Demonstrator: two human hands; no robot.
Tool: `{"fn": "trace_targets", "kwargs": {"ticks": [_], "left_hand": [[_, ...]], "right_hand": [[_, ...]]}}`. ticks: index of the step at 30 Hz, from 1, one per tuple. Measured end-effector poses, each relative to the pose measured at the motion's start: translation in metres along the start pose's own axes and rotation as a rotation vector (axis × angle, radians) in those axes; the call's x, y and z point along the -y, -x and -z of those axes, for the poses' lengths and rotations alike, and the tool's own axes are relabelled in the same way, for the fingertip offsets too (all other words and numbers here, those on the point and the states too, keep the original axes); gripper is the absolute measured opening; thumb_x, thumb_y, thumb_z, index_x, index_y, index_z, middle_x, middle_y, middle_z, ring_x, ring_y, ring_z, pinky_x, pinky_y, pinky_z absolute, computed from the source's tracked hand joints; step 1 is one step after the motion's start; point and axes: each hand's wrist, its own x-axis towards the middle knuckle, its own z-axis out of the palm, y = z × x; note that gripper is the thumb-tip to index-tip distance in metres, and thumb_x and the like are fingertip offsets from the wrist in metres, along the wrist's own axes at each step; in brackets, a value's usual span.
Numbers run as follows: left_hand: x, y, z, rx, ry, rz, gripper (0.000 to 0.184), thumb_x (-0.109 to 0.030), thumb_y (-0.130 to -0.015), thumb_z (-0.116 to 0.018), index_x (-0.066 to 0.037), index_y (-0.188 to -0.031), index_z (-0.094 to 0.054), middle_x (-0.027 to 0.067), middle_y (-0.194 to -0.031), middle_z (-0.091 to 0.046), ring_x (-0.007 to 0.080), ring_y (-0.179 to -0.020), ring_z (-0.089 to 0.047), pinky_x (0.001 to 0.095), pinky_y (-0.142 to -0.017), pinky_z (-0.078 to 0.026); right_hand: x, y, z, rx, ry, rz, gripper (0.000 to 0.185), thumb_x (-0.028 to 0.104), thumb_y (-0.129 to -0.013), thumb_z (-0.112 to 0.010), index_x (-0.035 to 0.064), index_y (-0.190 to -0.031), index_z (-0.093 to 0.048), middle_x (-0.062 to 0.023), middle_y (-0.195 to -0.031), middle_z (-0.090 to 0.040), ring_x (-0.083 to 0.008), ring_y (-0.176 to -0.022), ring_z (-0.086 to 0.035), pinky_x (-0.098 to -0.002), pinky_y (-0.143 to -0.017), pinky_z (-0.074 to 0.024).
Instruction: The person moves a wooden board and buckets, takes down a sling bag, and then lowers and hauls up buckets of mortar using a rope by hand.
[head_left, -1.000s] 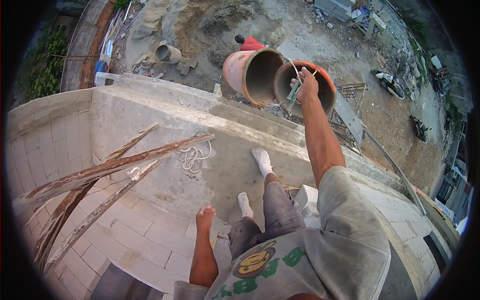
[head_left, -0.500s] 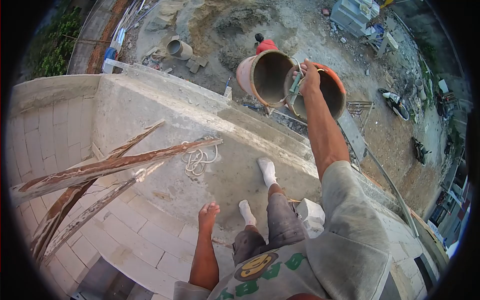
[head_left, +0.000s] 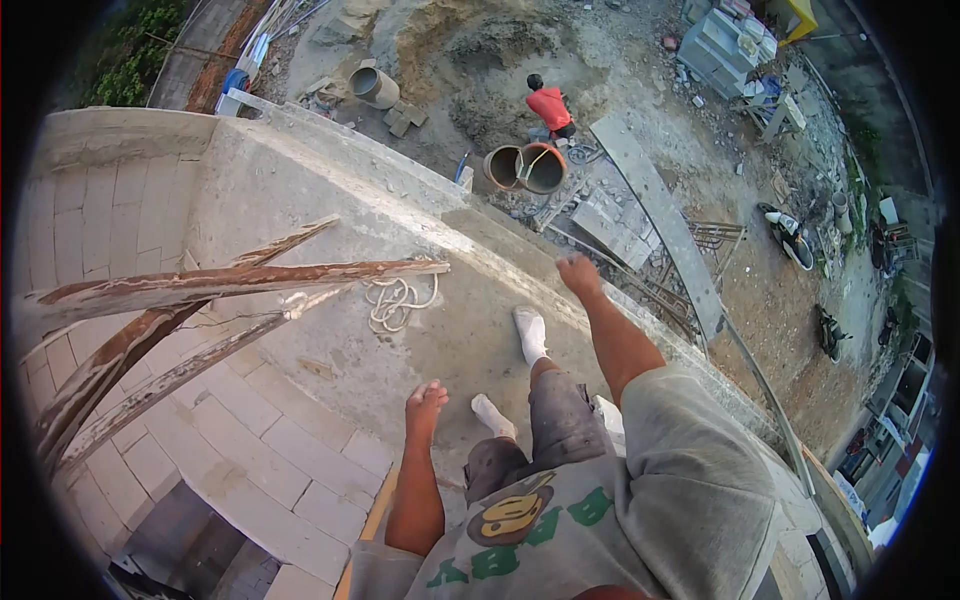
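Two buckets (head_left: 503,168) hang or stand far below, beyond the ledge, side by side with their mouths facing up; I cannot tell whether they touch the ground. The right-hand one has an orange rim (head_left: 562,165). My right hand (head_left: 577,273) is over the ledge edge, holding nothing, its fingers loosely bent. My left hand (head_left: 427,400) is in front of my body above the concrete floor, empty, with the fingers half curled and apart. Nearest to it on the floor lies a coil of white rope (head_left: 400,305) beside the end of a wooden pole (head_left: 250,280).
The concrete ledge (head_left: 400,205) drops to the ground below. A person in a red top (head_left: 548,108) crouches down there behind the buckets. A long plank (head_left: 655,215) slants at the right. Crossed wooden poles stand at my left, near a block wall (head_left: 100,215).
My right hand has let go of the two buckets and drawn back toward me. The buckets have dropped far below, beside the person in red. My left hand has barely moved.
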Motion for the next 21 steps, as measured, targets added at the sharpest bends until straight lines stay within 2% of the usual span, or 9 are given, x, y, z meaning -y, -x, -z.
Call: {"fn": "trace_targets", "kwargs": {"ticks": [1, 2, 3, 8, 12, 16, 18, 19, 21], "left_hand": [[-0.003, 0.004, -0.002, 0.003, 0.007, -0.024, 0.04, -0.034, -0.087, -0.05, -0.002, -0.11, -0.056, 0.009, -0.094, -0.064, 0.0146, -0.081, -0.06, 0.0285, -0.072, -0.043], [-0.007, 0.009, -0.002, 0.015, 0.01, -0.044, 0.041, -0.035, -0.087, -0.05, -0.003, -0.112, -0.055, 0.0088, -0.095, -0.063, 0.0145, -0.082, -0.06, 0.0286, -0.072, -0.043], [-0.009, 0.014, -0.002, 0.026, 0.012, -0.064, 0.042, -0.036, -0.087, -0.051, -0.003, -0.113, -0.054, 0.0086, -0.097, -0.063, 0.0144, -0.083, -0.06, 0.0286, -0.073, -0.043], [0.004, 0.045, 0.022, -0.007, 0.117, -0.13, 0.043, -0.038, -0.087, -0.05, -0.004, -0.114, -0.054, 0.0081, -0.098, -0.062, 0.015, -0.085, -0.06, 0.0286, -0.074, -0.043], [0.05, 0.065, 0.055, -0.056, 0.164, -0.126, 0.042, -0.037, -0.087, -0.05, -0.004, -0.113, -0.054, 0.0074, -0.097, -0.062, 0.0151, -0.085, -0.06, 0.0286, -0.073, -0.043], [0.127, 0.096, 0.089, -0.142, 0.24, -0.134, 0.038, -0.034, -0.087, -0.051, -0.002, -0.107, -0.055, 0.0077, -0.092, -0.063, 0.0138, -0.077, -0.061, 0.0276, -0.067, -0.044], [0.184, 0.106, 0.106, -0.182, 0.311, -0.158, 0.036, -0.032, -0.087, -0.051, -0.002, -0.106, -0.056, 0.0067, -0.088, -0.064, 0.0124, -0.073, -0.06, 0.026, -0.062, -0.044], [0.211, 0.11, 0.113, -0.204, 0.363, -0.169, 0.035, -0.031, -0.086, -0.051, -0.002, -0.105, -0.056, 0.0063, -0.086, -0.064, 0.0117, -0.071, -0.06, 0.0252, -0.059, -0.043], [0.259, 0.121, 0.118, -0.267, 0.498, -0.203, 0.034, -0.03, -0.086, -0.051, -0.001, -0.104, -0.057, 0.0063, -0.083, -0.064, 0.0115, -0.069, -0.06, 0.0253, -0.058, -0.044]], "right_hand": [[-0.004, 0.038, 0.006, 0.165, 0.087, -0.034, 0.048, 0.041, -0.075, -0.054, -0.0032, -0.092, -0.062, -0.0291, -0.093, -0.059, -0.0395, -0.096, -0.057, -0.0428, -0.083, -0.0447], [-0.003, 0.075, 0.017, 0.317, 0.266, 0.115, 0.049, 0.041, -0.075, -0.054, -0.0033, -0.096, -0.062, -0.0288, -0.099, -0.058, -0.0389, -0.098, -0.056, -0.0422, -0.084, -0.0449], [-0.037, 0.088, -0.013, 0.345, 0.229, -0.043, 0.051, 0.041, -0.075, -0.054, -0.004, -0.098, -0.061, -0.0276, -0.103, -0.058, -0.0386, -0.099, -0.056, -0.0415, -0.087, -0.0439], [-0.049, 0.178, -0.012, 0.578, 0.394, 0.042, 0.051, 0.039, -0.074, -0.051, -0.0013, -0.103, -0.061, -0.0236, -0.107, -0.058, -0.0355, -0.102, -0.055, -0.0404, -0.088, -0.0434], [-0.008, 0.177, -0.001, 0.522, 0.402, 0.152, 0.047, 0.037, -0.073, -0.054, -0.0011, -0.1, -0.062, -0.0223, -0.105, -0.059, -0.0342, -0.101, -0.056, -0.0394, -0.087, -0.0438], [0.065, 0.159, 0.019, 0.229, 0.331, 0.313, 0.044, 0.032, -0.072, -0.053, -0.0024, -0.099, -0.061, -0.0259, -0.097, -0.06, -0.038, -0.093, -0.059, -0.0423, -0.081, -0.0472], [0.108, 0.176, 0.031, 0.0, 0.269, 0.44, 0.041, 0.034, -0.074, -0.052, -0.0031, -0.088, -0.063, -0.0253, -0.091, -0.062, -0.0388, -0.088, -0.06, -0.0432, -0.076, -0.0483], [0.124, 0.172, 0.029, 0.054, 0.275, 0.521, 0.042, 0.036, -0.074, -0.053, -0.0029, -0.084, -0.063, -0.0265, -0.09, -0.061, -0.0387, -0.088, -0.06, -0.0437, -0.076, -0.0477], [0.15, 0.198, 0.025, -0.087, 0.257, 0.528, 0.043, 0.039, -0.074, -0.053, -0.0012, -0.086, -0.063, -0.0247, -0.088, -0.061, -0.0391, -0.088, -0.059, -0.0434, -0.078, -0.0465]]}}
